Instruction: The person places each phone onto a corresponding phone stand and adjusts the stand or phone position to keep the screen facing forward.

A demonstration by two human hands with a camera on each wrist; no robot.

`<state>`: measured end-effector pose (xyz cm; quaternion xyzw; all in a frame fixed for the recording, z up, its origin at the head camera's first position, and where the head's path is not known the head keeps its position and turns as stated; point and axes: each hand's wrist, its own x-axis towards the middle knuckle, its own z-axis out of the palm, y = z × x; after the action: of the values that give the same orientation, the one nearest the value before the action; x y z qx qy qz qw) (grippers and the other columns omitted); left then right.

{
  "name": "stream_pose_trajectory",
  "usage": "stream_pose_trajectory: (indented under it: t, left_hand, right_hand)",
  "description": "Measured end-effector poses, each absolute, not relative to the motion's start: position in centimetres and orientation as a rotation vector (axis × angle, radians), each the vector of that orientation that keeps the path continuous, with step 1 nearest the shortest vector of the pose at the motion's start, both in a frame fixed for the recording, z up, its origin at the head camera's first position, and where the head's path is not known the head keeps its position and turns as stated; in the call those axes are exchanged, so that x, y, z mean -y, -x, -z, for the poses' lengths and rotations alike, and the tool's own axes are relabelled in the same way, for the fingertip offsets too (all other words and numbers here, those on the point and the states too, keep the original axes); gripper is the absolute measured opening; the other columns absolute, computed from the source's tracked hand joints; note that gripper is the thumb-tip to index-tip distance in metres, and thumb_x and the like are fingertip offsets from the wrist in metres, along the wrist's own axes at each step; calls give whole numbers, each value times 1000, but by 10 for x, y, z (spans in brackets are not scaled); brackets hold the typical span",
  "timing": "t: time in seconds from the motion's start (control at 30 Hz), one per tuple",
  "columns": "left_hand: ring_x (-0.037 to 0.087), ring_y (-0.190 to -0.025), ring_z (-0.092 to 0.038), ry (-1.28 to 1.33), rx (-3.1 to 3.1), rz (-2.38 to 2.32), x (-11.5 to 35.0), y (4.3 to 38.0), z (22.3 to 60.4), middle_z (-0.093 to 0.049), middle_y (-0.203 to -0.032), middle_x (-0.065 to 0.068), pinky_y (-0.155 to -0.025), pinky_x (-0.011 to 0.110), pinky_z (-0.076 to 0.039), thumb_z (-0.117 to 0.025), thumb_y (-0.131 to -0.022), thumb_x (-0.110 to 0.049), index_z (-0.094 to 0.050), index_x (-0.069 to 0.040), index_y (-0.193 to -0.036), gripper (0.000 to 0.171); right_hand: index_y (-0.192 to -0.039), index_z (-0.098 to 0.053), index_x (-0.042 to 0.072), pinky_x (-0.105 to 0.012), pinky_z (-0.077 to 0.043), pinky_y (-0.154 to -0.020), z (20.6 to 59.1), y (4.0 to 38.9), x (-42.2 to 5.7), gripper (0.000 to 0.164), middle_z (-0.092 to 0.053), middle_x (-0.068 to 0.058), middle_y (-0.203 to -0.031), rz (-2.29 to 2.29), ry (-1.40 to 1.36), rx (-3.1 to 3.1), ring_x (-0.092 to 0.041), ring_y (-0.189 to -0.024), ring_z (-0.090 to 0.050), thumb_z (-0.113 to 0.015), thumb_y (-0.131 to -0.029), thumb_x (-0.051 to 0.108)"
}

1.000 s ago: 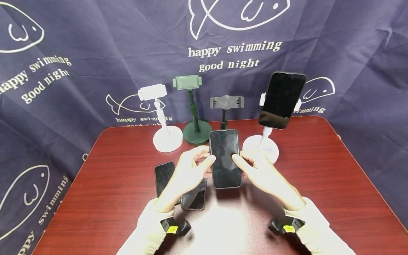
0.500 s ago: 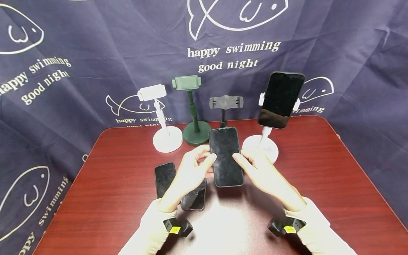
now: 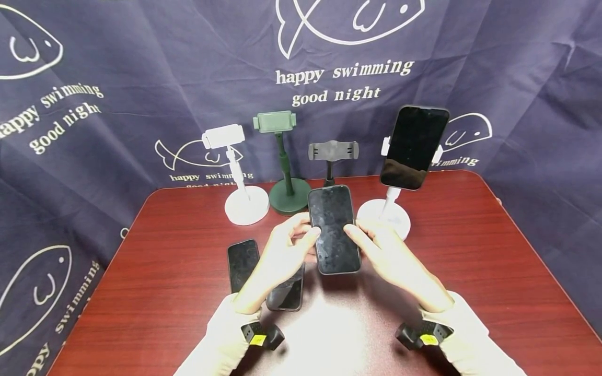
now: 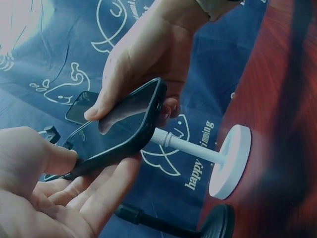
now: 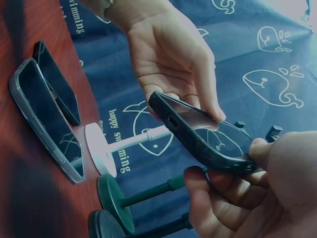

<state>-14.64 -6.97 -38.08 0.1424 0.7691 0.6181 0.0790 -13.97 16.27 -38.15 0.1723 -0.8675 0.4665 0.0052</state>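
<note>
Dark blue cloth [image 3: 141,104] printed with white fish outlines and the words "happy swimming good night" hangs behind a reddish-brown wooden surface [image 3: 470,235]; a bright patch of glare lies on its near side. Centred above the surface, a dark-cased phone [image 3: 335,230] is held in the air between a person's two hands, its dark screen towards the head camera; the left hand [image 3: 279,256] has a pinching grip on its left edge, thumb at the front and fingers behind; the right hand [image 3: 390,256] grips the opposite edge likewise; each grip is closed to about the phone's thickness.

Behind, from left to right, are a white stand [image 3: 246,206], a green stand [image 3: 290,196], a dark grey stand [image 3: 333,151] whose lower part the held phone hides from the head camera, and a second white stand [image 3: 397,224] bearing a tilted black phone [image 3: 415,149]; near the left forearm, two more phones, one further left [image 3: 242,261] and one nearer the middle [image 3: 287,295], lie screen up, partly covered by the arm and hand.
</note>
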Motion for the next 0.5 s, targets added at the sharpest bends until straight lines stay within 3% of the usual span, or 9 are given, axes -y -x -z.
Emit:
stream_pose_trajectory:
  t: [0.2,0.33,0.5]
  left_hand:
    - [22,-87,-78,-482,-2242,-1866,69,145,381,-76,-109,17,-73,45,-64,-69,-98,-14,-58,-14,-138,41]
    - [22,-86,-78,-463,-2231,-1887,68,144,379,-76,-108,16,-69,41,-64,-70,-98,-11,-60,-14,-136,40]
    - [23,-91,-78,-490,-2311,-1864,69,143,378,-77,-109,15,-73,42,-64,-70,-97,-12,-62,-15,-135,38]
  right_hand:
    - [-77,-57,14,-27,-44,-66,380,139,-162,34,-47,2,-68,-1476,-522,2706,-12,-64,-46,-57,-107,31]
    - [-77,-57,14,-26,-44,-65,379,138,-161,35,-47,2,-67,-1535,-508,2717,-12,-63,-46,-57,-107,32]
    - [-73,-50,12,-27,-43,-61,379,137,-162,39,-43,1,-65,-1585,-511,2685,-12,-59,-44,-59,-106,30]
